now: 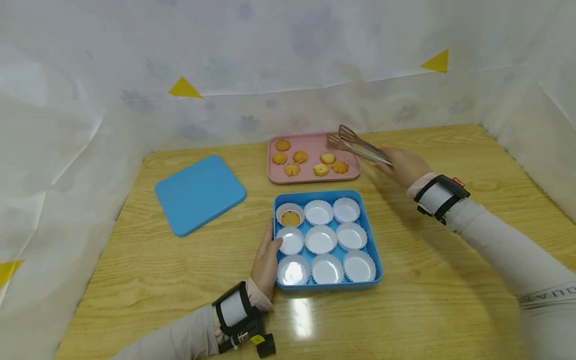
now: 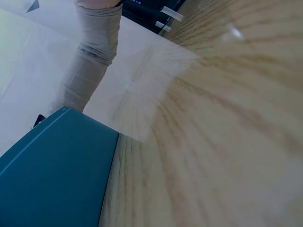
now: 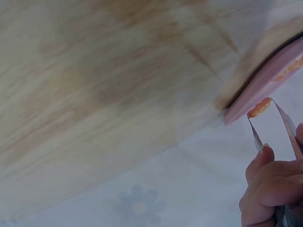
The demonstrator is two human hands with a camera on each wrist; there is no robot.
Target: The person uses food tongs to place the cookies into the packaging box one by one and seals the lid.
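My right hand (image 1: 407, 167) holds metal tongs (image 1: 365, 153), their slotted ends over the right rear of a pink tray (image 1: 303, 176). Between the tong tips, a golden cookie (image 3: 259, 108) shows in the right wrist view. Several other cookies, such as a swirled one (image 1: 300, 157), lie on the tray. My left hand (image 1: 265, 262) grips the left side of a blue box (image 1: 380, 272), thumb over the rim. White paper cups (image 1: 321, 239) fill the box in rows. A cookie (image 1: 290, 218) sits in the rear left cup. In the left wrist view, only the box's outer wall (image 2: 61, 175) shows.
A flat blue lid (image 1: 200, 195) lies on the wooden table (image 1: 180, 280) to the left of the box. White sheeting (image 1: 292, 45) with yellow tape pieces (image 1: 184, 88) surrounds the table at the back and sides.
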